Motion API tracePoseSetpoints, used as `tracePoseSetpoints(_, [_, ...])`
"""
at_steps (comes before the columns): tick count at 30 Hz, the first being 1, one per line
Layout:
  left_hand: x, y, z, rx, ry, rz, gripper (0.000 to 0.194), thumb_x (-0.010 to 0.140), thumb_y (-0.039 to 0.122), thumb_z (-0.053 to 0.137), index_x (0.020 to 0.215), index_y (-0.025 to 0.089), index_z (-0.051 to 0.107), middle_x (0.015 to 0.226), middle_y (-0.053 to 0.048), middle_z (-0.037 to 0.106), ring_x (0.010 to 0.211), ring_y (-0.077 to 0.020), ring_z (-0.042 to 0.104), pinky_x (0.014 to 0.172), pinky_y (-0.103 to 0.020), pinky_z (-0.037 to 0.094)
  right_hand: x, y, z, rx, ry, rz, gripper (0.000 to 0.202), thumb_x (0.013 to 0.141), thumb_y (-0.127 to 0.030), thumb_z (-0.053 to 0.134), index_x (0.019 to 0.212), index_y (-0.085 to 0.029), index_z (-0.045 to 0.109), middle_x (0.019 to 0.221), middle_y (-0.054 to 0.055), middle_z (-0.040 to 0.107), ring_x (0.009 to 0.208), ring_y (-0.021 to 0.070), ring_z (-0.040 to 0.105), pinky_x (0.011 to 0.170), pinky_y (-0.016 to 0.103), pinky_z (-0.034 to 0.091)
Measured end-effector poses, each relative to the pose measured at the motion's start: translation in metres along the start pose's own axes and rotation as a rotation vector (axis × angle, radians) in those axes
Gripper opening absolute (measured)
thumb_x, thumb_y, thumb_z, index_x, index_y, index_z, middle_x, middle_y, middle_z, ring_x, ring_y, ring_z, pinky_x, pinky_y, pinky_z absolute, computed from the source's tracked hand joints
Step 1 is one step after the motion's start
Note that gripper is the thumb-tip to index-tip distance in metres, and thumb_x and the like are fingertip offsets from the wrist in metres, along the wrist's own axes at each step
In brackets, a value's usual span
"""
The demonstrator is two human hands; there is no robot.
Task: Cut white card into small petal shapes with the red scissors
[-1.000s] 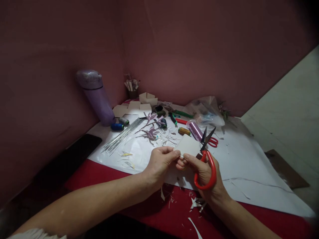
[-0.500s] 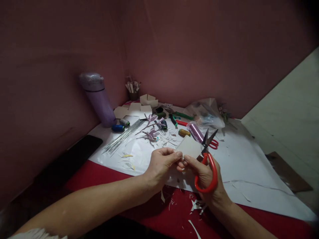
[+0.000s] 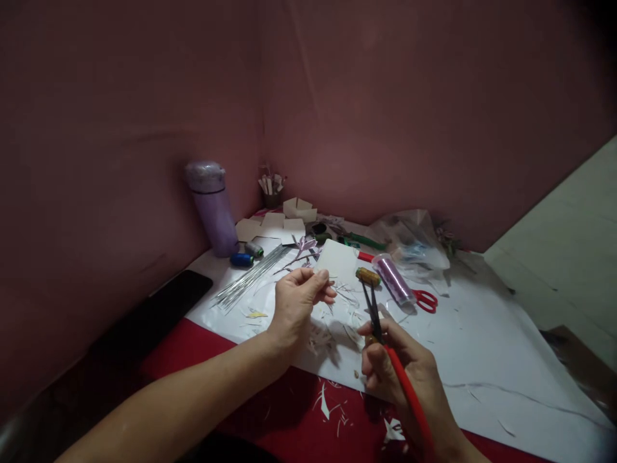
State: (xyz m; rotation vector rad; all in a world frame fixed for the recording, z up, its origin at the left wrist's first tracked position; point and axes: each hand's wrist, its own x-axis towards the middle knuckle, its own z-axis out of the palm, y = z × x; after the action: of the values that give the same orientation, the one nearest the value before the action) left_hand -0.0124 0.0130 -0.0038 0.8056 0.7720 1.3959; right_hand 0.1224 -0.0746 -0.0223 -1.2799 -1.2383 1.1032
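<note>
My left hand (image 3: 301,305) pinches the lower left corner of a pale square card (image 3: 339,260), raised over the paper scraps. To its right, my right hand (image 3: 402,360) is closed on red-handled scissors (image 3: 403,386). Their dark blades point up and away and stand slightly apart, near a gold thread spool (image 3: 368,277). The scissors do not touch the card. White paper clippings (image 3: 324,337) lie beneath and between my hands on the white sheet (image 3: 482,334).
A purple bottle (image 3: 214,215), blue spool (image 3: 241,260) and wires (image 3: 250,276) stand or lie left. Behind are cut cards (image 3: 274,222) and green-handled pliers (image 3: 366,241). A purple roll (image 3: 394,278), red-handled scissors (image 3: 426,301) and plastic bag (image 3: 414,238) lie right.
My right hand has let go of the card and moved down, away from my left hand. The scissors have turned with it and their blades are closer together. The view has shifted.
</note>
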Motion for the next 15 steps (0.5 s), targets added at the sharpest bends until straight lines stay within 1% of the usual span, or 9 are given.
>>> tracePoseSetpoints(3, [-0.002, 0.005, 0.003, -0.018, 0.012, 0.044, 0.017, 0.072, 0.020, 0.068, 0.067, 0.011, 0.056, 0.058, -0.001, 0.059, 0.051, -0.0075, 0.055, 0.051, -0.019, 0.045, 0.000, -0.005, -0.001, -0.072, -0.073, 0.056, 0.040, 0.075, -0.055, 0.061, 0.089, -0.018, 0.054, 0.052, -0.004, 0.049, 0.040, 0.0083, 0.043, 0.037, 0.019, 0.033])
tracePoseSetpoints(6, [-0.007, 0.009, 0.006, -0.024, -0.024, 0.086, 0.017, 0.075, 0.022, 0.067, 0.068, 0.012, 0.055, 0.059, 0.000, 0.060, 0.052, -0.0071, 0.055, 0.053, -0.019, 0.044, 0.002, -0.008, -0.001, -0.141, -0.105, 0.083, 0.040, 0.073, -0.055, 0.061, 0.087, -0.018, 0.055, 0.048, -0.005, 0.048, 0.038, 0.0083, 0.042, 0.036, 0.019, 0.033])
tracePoseSetpoints(10, [-0.014, 0.007, 0.006, 0.005, -0.090, 0.114, 0.016, 0.077, 0.024, 0.065, 0.070, 0.013, 0.056, 0.059, -0.001, 0.061, 0.053, -0.0086, 0.056, 0.054, -0.021, 0.044, 0.003, -0.006, -0.001, -0.123, -0.116, 0.068, 0.040, 0.075, -0.056, 0.059, 0.088, -0.018, 0.055, 0.048, -0.005, 0.048, 0.038, 0.0086, 0.043, 0.037, 0.019, 0.033])
tracePoseSetpoints(15, [-0.016, -0.001, 0.005, 0.054, -0.134, 0.060, 0.017, 0.078, 0.026, 0.065, 0.069, 0.013, 0.056, 0.056, -0.001, 0.061, 0.049, -0.0082, 0.054, 0.053, -0.021, 0.044, 0.003, -0.005, -0.001, -0.036, -0.067, 0.066, 0.041, 0.076, -0.056, 0.059, 0.089, -0.017, 0.054, 0.050, -0.005, 0.048, 0.038, 0.0075, 0.042, 0.038, 0.019, 0.033])
